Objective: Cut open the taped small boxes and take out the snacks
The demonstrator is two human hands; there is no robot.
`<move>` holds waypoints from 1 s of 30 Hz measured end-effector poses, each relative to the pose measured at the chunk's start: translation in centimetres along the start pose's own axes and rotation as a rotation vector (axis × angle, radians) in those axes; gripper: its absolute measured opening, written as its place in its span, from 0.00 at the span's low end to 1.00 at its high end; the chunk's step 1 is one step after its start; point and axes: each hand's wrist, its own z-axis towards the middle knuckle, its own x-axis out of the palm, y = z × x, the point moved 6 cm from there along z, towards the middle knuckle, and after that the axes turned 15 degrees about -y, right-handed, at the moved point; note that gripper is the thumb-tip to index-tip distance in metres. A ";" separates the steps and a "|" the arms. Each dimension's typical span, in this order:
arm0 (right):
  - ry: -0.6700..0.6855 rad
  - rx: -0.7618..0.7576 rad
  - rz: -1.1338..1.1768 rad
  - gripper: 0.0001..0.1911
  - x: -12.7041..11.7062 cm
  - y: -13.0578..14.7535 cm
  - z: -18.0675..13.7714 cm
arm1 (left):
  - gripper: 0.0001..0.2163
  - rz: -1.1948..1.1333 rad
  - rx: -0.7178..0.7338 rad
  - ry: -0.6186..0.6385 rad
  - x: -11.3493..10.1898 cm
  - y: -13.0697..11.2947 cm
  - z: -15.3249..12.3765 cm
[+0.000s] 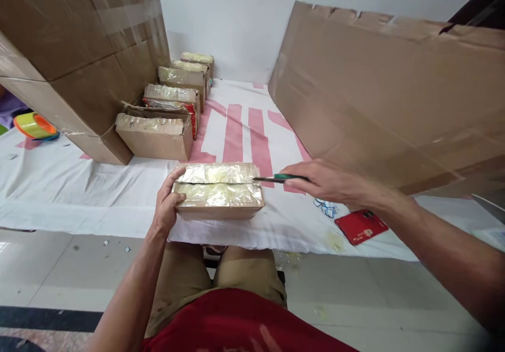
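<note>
A small cardboard box [219,194] with shiny tape across its top sits at the near edge of the white cloth. My left hand [167,202] is clasped on the box's left end. My right hand [328,182] is closed round a green-handled cutter [278,178], whose blade points left and meets the right end of the box's top seam. The seam runs as a dark slit along the top.
A row of similar taped boxes [157,136] runs back along the left, beside large cartons [74,52]. A big flattened cardboard sheet [386,94] leans at the right. A red phone [361,226] lies near my right wrist. A yellow-orange tape roll [34,126] lies far left.
</note>
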 end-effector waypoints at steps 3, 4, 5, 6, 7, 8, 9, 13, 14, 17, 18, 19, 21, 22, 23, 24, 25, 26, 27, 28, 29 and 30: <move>-0.242 0.222 0.191 0.22 1.3 -5.8 -3.9 | 0.34 0.005 0.014 -0.024 0.3 -0.2 -0.3; -0.300 0.277 0.170 0.23 2.8 -7.3 -5.1 | 0.34 0.004 0.043 -0.061 0.1 -0.6 -0.6; -0.317 0.309 0.116 0.23 4.7 -8.4 -6.1 | 0.35 0.012 0.076 -0.102 -0.1 -1.0 -1.0; -0.314 0.309 0.043 0.22 6.9 -9.1 -6.9 | 0.34 0.034 0.109 -0.137 -0.4 -1.6 -1.5; -0.291 0.301 -0.056 0.22 9.0 -9.5 -7.4 | 0.32 0.079 0.139 -0.158 -0.8 -2.1 -2.1; -0.253 0.287 -0.144 0.22 11.0 -9.7 -7.7 | 0.30 0.140 0.167 -0.169 -1.1 -2.5 -2.8; -0.218 0.266 -0.210 0.22 12.5 -9.7 -7.9 | 0.27 0.207 0.196 -0.173 -1.4 -3.0 -3.5; -0.273 0.188 -0.220 0.20 12.5 -7.9 -7.1 | 0.23 0.302 0.260 -0.176 -2.1 -4.1 -5.7; -0.339 0.160 -0.170 0.19 11.1 -6.9 -6.7 | 0.21 0.248 0.240 -0.175 -2.1 -4.1 -5.9; -0.519 0.047 0.071 0.18 6.0 -2.5 -5.4 | 0.11 0.088 0.179 -0.138 -2.3 -3.9 -6.0; -0.547 0.005 0.158 0.17 4.6 -0.8 -5.0 | 0.11 0.084 0.197 -0.127 -2.3 -3.9 -6.0; -0.550 -0.038 0.241 0.16 3.6 0.9 -4.4 | 0.11 0.104 0.235 -0.114 -2.4 -4.1 -6.1; -0.477 -0.127 0.373 0.15 2.7 4.1 -2.9 | 0.09 0.154 0.350 -0.103 -2.5 -4.5 -6.3; -0.404 -0.172 0.407 0.16 2.8 5.6 -2.1 | 0.07 0.174 0.410 -0.095 -2.6 -4.8 -6.4; -0.305 -0.215 0.411 0.16 3.4 6.9 -1.1 | 0.06 0.188 0.463 -0.083 -2.5 -5.0 -6.6; -0.186 -0.256 0.383 0.17 4.3 8.1 -0.2 | 0.06 0.201 0.509 -0.067 -2.4 -5.2 -6.7; -0.058 -0.291 0.323 0.18 5.3 9.1 0.7 | 0.08 0.213 0.551 -0.052 -2.3 -5.4 -6.8; 0.061 -0.312 0.236 0.18 6.4 9.9 1.4 | 0.09 0.227 0.590 -0.042 -2.1 -5.6 -6.8; 0.153 -0.317 0.128 0.18 7.4 10.4 2.0 | 0.10 0.242 0.621 -0.039 -2.0 -5.8 -6.8; 0.200 -0.304 0.007 0.17 8.1 10.6 2.6 | 0.11 0.255 0.642 -0.041 -2.0 -5.9 -6.8; 0.199 -0.277 -0.117 0.18 8.4 10.7 3.1 | 0.12 0.265 0.658 -0.044 -1.9 -6.0 -6.8; 0.160 -0.241 -0.234 0.19 8.3 10.8 3.6 | 0.13 0.270 0.669 -0.046 -1.9 -6.1 -6.8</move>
